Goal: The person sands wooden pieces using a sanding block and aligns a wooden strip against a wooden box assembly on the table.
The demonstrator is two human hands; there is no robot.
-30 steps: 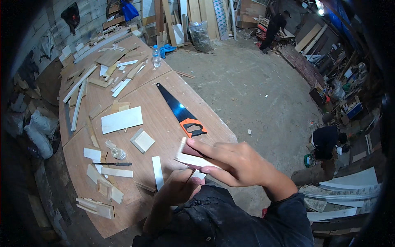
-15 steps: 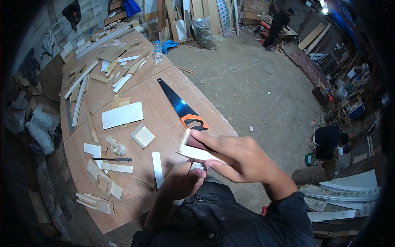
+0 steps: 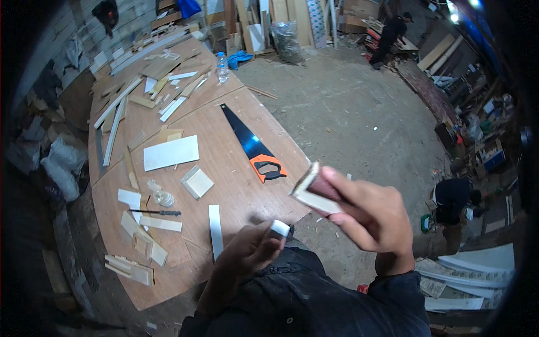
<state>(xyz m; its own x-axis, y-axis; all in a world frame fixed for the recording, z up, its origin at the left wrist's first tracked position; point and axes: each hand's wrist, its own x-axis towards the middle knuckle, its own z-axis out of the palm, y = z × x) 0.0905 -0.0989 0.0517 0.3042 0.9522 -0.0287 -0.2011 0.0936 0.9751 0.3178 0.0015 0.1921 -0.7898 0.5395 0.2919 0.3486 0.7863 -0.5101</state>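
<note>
My right hand (image 3: pixel 373 219) holds a wooden block (image 3: pixel 311 199) faced with reddish-brown sandpaper (image 3: pixel 323 185), raised over the table's right edge. Lower and to its left, my left hand (image 3: pixel 247 250) is closed on a small white-topped piece (image 3: pixel 281 229), apart from the block. Beyond them a handsaw (image 3: pixel 247 140) with an orange and black handle lies on the wooden table (image 3: pixel 202 135). To the left lie a white board (image 3: pixel 171 153), a small square wooden box (image 3: pixel 196 181), a clear plastic bottle (image 3: pixel 163 196), a dark slim tool (image 3: pixel 157 212) and several wooden strips (image 3: pixel 216 230).
Wood offcuts (image 3: pixel 157 73) and a water bottle (image 3: pixel 222 66) are at the table's far end. Stacked boards and a bag (image 3: pixel 286 42) stand beyond. One person (image 3: pixel 390 39) is at the back right; another (image 3: pixel 452 199) crouches at the right among piles of material (image 3: pixel 466 264).
My right hand has moved right and lifted the sanding block away from the piece in my left hand. The view has shifted slightly.
</note>
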